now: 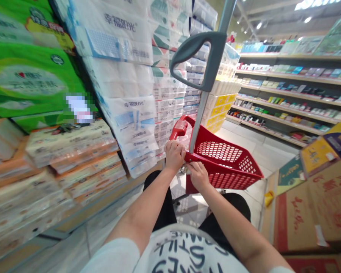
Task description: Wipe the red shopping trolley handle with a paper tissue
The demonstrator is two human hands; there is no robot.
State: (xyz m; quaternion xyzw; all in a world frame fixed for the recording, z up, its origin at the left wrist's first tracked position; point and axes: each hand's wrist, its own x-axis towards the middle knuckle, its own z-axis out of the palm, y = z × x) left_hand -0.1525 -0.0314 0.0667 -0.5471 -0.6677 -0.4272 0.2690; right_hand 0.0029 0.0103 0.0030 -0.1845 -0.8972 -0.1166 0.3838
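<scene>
A red rolling shopping basket (229, 151) with a perforated body stands on the floor in front of me, between my knees. Its grey pull handle (207, 62) is a loop on a metal pole that rises from the near end. My left hand (174, 154) is closed over the basket's red rim, close to its red carrying handle (179, 129). Just right of it and lower, my right hand (198, 175) has its fingers curled together at the near end of the basket below the rim. What those fingers pinch is small and mostly hidden.
Toilet roll packs (130, 79) are stacked high ahead on the left. Green tissue packs (28, 76) and orange-white packs (82, 151) lie at far left, with keys (66, 128) on top. Cardboard boxes (315, 201) stand close on the right. Product shelves (290, 79) line the back.
</scene>
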